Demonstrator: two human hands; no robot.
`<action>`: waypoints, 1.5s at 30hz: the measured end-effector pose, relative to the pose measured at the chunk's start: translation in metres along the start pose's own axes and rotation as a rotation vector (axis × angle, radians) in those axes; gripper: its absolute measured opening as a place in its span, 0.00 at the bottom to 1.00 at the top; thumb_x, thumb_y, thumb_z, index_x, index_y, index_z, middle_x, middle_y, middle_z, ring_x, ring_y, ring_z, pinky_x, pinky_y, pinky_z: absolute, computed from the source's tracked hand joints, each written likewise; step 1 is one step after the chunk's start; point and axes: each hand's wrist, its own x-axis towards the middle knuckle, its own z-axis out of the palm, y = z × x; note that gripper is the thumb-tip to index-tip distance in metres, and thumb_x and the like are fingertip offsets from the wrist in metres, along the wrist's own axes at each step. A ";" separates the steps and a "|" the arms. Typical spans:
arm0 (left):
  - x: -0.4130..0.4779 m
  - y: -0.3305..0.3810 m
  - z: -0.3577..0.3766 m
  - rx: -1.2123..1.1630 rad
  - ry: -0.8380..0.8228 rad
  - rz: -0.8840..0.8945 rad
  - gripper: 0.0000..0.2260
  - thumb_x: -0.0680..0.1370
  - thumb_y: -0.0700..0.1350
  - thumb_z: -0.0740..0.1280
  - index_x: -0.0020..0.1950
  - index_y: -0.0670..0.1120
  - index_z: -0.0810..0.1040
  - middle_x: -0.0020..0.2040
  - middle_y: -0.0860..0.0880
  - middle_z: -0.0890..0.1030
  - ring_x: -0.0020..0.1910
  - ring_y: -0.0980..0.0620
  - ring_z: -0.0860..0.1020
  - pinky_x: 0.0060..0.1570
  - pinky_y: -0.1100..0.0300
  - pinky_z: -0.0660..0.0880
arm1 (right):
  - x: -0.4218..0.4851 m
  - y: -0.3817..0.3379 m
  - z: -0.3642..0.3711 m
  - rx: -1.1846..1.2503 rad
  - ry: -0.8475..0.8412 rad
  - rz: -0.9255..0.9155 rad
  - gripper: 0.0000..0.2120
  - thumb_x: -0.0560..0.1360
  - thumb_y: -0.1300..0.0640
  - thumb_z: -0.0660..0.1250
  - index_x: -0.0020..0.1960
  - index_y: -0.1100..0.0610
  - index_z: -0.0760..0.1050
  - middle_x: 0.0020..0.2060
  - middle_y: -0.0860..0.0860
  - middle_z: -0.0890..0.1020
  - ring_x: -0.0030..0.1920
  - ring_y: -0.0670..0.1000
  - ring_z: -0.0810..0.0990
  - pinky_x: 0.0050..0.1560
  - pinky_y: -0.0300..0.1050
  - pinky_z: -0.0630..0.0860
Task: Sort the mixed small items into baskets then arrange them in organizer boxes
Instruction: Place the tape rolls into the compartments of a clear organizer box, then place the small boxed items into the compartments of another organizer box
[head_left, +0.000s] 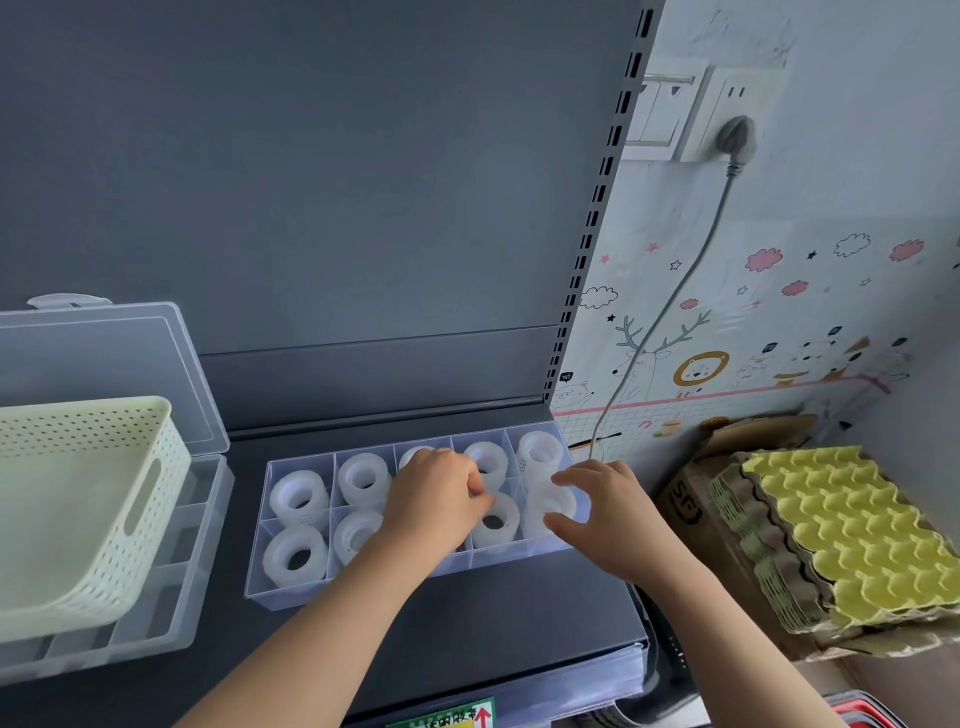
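Looking down through the head camera, I see a clear organizer box (363, 592) on the dark grey shelf (493, 623), split into two rows of five compartments. Translucent white tape rolls (296, 558) sit in the cells I can see, one apiece, most with the hole facing up. The right hand (602, 512) grasps a tape roll (553, 506) in the front right corner cell, thumb on its near side and fingers on its far side. The left hand (436, 501) is curled over the middle cells with knuckles up; I cannot tell whether it grips anything, because the fingers hide what lies under them.

To the left, a cream perforated basket (78, 519) rests on a second clear box (156, 623) whose lid (104, 353) stands open against the grey back panel (311, 182). On the right is a wall (779, 291) papered with cartoon animals and clouds, with a grey plug (735, 137) in a socket and its cable (675, 291) hanging down. Stacked yellow egg trays (841, 530) sit on a cardboard carton (685, 509) below it.
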 end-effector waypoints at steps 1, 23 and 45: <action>0.000 0.000 0.000 -0.002 0.004 -0.003 0.07 0.74 0.52 0.70 0.45 0.51 0.85 0.42 0.52 0.83 0.42 0.53 0.78 0.37 0.63 0.72 | 0.000 0.000 0.000 -0.004 0.003 -0.005 0.23 0.73 0.46 0.67 0.67 0.50 0.73 0.64 0.43 0.74 0.64 0.48 0.66 0.58 0.36 0.62; -0.081 -0.110 -0.127 -0.066 0.407 -0.129 0.11 0.75 0.50 0.69 0.56 0.48 0.81 0.49 0.52 0.80 0.49 0.51 0.77 0.48 0.56 0.76 | 0.015 -0.191 0.023 0.213 0.025 -0.376 0.21 0.76 0.47 0.65 0.67 0.52 0.71 0.65 0.45 0.74 0.63 0.47 0.73 0.52 0.31 0.65; -0.197 -0.367 -0.235 -0.268 0.316 -0.637 0.18 0.76 0.53 0.67 0.62 0.47 0.72 0.54 0.49 0.79 0.42 0.53 0.78 0.29 0.61 0.72 | -0.015 -0.355 0.150 0.574 -0.083 0.009 0.11 0.74 0.52 0.67 0.54 0.48 0.69 0.44 0.41 0.79 0.42 0.42 0.78 0.36 0.36 0.74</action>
